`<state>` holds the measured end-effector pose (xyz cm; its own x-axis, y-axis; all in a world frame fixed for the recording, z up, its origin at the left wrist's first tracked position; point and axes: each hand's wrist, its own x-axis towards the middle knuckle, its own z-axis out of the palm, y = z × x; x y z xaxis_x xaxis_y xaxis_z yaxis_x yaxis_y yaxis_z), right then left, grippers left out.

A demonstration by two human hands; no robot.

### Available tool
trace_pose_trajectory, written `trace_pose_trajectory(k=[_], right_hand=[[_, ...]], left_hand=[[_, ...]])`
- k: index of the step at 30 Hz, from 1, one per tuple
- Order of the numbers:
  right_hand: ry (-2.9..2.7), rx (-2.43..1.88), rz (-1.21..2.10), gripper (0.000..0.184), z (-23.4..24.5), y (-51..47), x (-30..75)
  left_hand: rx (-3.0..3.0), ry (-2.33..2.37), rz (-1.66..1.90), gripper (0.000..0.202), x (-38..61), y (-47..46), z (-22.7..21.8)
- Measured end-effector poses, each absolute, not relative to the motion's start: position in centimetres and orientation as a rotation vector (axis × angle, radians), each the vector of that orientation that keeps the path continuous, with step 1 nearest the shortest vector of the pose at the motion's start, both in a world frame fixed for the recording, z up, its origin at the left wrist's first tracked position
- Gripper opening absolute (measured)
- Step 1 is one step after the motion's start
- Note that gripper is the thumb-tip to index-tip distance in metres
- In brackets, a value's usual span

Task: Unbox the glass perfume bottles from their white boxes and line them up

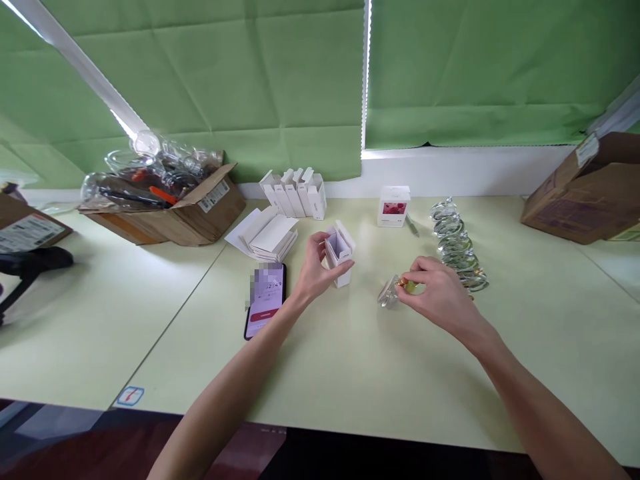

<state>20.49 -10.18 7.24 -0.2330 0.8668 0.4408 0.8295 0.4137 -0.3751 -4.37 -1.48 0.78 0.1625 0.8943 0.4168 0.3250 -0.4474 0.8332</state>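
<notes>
- Seen from the head, two bare forearms reach out over a pale green worktop (350, 373).
- The left hand (314, 268) holds a small white carton (341, 257) upright near the middle of the worktop. Its fingers wrap the carton's left side, the thumb is in front, and the top flaps stand open.
- The right hand (440, 293) sits low, to the right of the carton and apart from it. Its fingers pinch narrowly on the gold-coloured end of a small glass bottle (390, 294), which lies on its side and appears to rest on the worktop.
- Just behind the right hand runs a line of clear glass bottles (456, 248) (packed so close that single ones are hard to tell apart).
- A phone (266, 301) lies face up with its screen lit, beside the left wrist.
- Behind the phone is a stack of flat white cartons (264, 235). Farther back, a row of upright white boxes (296, 192) stands by the wall.
- A white box with a pink picture (394, 205) stands near the back, behind the bottles.
- At the back left is an open cardboard box (200, 212) heaped with clear plastic wrapping. Another brown cardboard box (585, 190) sits at the far right.
- Green blinds (250, 80) hang behind everything.
</notes>
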Motion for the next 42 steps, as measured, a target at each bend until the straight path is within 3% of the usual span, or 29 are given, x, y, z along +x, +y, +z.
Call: trace_pose_trajectory(k=[7,14,17,19,21,28,33,38,42], right_hand=[[-2.122,-1.46,0.046,0.02,6.7,-10.4,20.4],[-2.127,-1.471,-0.038,0.023,6.1,-10.3,19.8],[-2.104,-1.497,-0.074,0.024,5.7,-10.3,19.5],[-2.088,-1.507,-0.12,0.026,5.5,-10.3,19.3],[-2.065,-1.506,-0.16,0.027,5.2,-10.2,19.2],[-1.967,-1.472,-0.056,0.024,4.2,-9.0,19.7],[-1.879,-1.479,0.1,0.02,4.2,-8.4,19.8],[-1.798,-1.459,0.258,0.029,4.6,-7.3,20.2],[-1.833,-1.476,0.308,0.017,5.1,-5.8,20.6]], left_hand=[[1.995,1.462,1.231,0.113,-4.3,-2.0,1.4],[2.258,1.488,1.506,0.116,-4.4,-2.9,1.5],[2.392,1.406,1.564,0.089,-4.0,-4.7,1.4],[2.51,1.287,1.389,0.057,-3.1,-6.1,1.4],[2.564,1.19,1.178,0.039,-1.6,-7.4,1.3],[2.103,1.264,0.825,0.061,2.0,-7.2,0.6],[2.007,1.156,0.789,0.024,3.1,-5.4,0.8],[1.987,1.192,0.851,0.024,4.2,-4.1,0.9],[1.98,1.263,0.831,0.024,4.4,-3.8,0.1]])
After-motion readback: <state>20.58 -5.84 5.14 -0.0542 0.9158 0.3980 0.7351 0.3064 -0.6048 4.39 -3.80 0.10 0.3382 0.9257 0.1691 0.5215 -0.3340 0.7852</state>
